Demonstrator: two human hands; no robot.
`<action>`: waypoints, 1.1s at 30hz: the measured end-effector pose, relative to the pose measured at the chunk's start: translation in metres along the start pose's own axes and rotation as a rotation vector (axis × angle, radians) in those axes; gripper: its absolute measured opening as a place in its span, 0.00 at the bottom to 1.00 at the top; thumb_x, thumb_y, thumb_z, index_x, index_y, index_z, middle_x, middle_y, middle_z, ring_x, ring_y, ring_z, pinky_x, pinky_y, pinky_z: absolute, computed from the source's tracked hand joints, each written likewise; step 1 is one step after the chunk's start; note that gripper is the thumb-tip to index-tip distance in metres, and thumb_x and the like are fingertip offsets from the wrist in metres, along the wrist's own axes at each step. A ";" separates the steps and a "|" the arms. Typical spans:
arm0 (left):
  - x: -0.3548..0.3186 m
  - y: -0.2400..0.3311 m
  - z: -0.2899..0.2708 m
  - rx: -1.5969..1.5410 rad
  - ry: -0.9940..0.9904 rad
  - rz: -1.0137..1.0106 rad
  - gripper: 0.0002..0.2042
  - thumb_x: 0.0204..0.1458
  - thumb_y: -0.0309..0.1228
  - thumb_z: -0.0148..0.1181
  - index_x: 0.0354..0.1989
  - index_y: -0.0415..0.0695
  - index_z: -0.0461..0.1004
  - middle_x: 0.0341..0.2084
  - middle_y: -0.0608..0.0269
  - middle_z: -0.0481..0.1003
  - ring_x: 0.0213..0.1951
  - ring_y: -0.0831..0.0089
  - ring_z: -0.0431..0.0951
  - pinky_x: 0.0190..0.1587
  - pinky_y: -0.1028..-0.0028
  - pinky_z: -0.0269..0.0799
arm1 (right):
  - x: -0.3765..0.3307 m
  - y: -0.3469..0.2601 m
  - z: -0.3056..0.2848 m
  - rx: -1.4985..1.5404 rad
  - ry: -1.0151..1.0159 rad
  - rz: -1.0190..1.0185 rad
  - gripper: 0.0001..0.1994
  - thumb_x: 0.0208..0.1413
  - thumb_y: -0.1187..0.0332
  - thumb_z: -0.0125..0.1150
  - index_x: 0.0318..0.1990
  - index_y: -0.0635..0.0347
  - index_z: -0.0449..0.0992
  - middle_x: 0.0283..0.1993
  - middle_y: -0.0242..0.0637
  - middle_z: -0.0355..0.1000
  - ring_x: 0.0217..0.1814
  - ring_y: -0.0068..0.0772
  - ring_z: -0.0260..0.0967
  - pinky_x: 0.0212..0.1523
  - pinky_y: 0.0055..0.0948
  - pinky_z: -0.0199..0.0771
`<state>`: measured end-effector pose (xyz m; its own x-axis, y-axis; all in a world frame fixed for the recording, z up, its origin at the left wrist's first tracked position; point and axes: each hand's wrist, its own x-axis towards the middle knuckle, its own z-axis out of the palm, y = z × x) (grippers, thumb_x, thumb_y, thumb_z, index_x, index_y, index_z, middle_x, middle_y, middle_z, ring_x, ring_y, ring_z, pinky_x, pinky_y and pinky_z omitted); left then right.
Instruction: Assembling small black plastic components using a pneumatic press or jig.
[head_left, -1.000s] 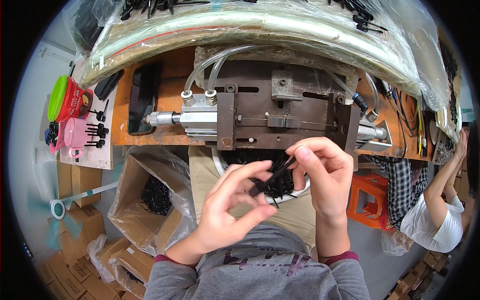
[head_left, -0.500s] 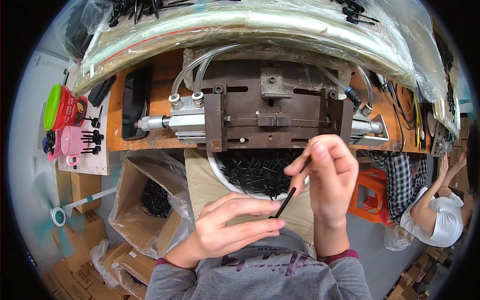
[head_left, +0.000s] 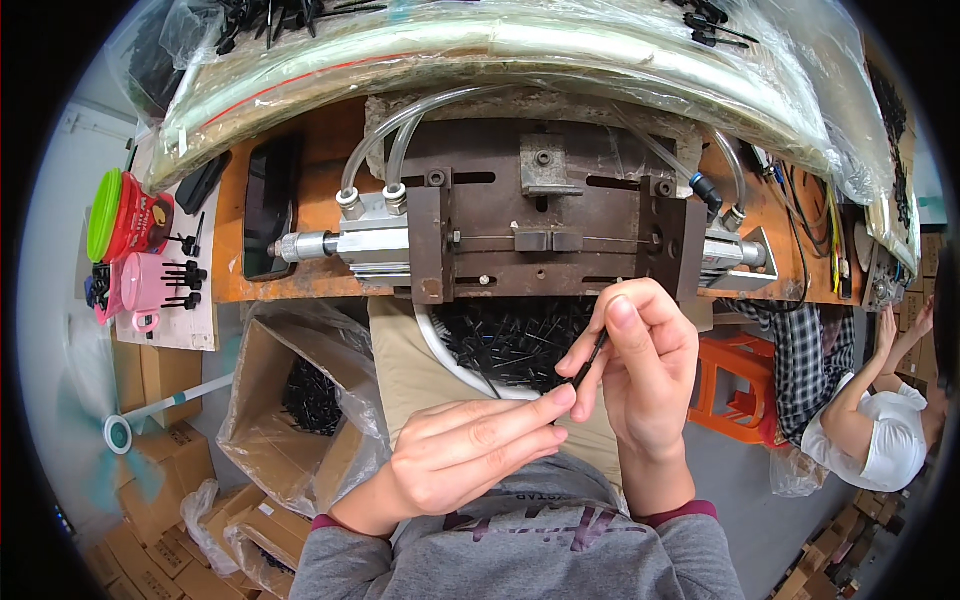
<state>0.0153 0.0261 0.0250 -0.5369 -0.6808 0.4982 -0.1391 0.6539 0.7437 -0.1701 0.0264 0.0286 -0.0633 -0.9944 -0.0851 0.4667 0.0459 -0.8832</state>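
1. Above the lap, over white bowl (head_left: 440,352): thin black pin (head_left: 590,362), long axis tilted, upper end up-right.
2. Right hand (head_left: 640,375): fingers pinched narrow on the pin's upper part.
3. Left hand (head_left: 460,455): fingers loosely extended, fingertips touching its lower end.

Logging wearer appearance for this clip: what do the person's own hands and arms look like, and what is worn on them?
Both hands are bare: no gloves, rings or watch show on the left hand or the right hand. The nails are short and unpainted. Grey sleeves with dark maroon cuffs end at the wrists, part of a grey top with dark lettering on the chest.
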 end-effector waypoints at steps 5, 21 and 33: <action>-0.001 0.000 -0.002 0.012 0.007 0.007 0.15 0.36 0.24 0.74 0.37 0.38 0.82 0.44 0.52 0.79 0.37 0.66 0.83 0.38 0.72 0.82 | 0.000 0.002 0.000 0.028 -0.027 -0.023 0.09 0.67 0.70 0.50 0.42 0.69 0.70 0.29 0.49 0.75 0.19 0.29 0.74 0.21 0.22 0.75; -0.001 0.000 -0.004 -0.044 0.004 -0.030 0.16 0.35 0.24 0.74 0.36 0.36 0.82 0.44 0.50 0.79 0.37 0.64 0.83 0.38 0.72 0.82 | -0.005 0.002 -0.001 -0.019 -0.101 -0.057 0.07 0.66 0.76 0.48 0.43 0.73 0.70 0.32 0.51 0.76 0.22 0.30 0.76 0.23 0.22 0.76; 0.001 -0.002 -0.001 -0.014 0.029 -0.027 0.16 0.35 0.22 0.74 0.37 0.36 0.81 0.44 0.50 0.79 0.38 0.63 0.83 0.39 0.72 0.81 | -0.005 0.007 0.001 0.040 -0.075 0.021 0.08 0.65 0.73 0.53 0.39 0.72 0.71 0.31 0.48 0.75 0.22 0.26 0.73 0.18 0.19 0.72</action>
<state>0.0157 0.0239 0.0238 -0.5088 -0.7074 0.4906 -0.1417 0.6309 0.7628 -0.1655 0.0318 0.0228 0.0120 -0.9977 -0.0672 0.5026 0.0641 -0.8622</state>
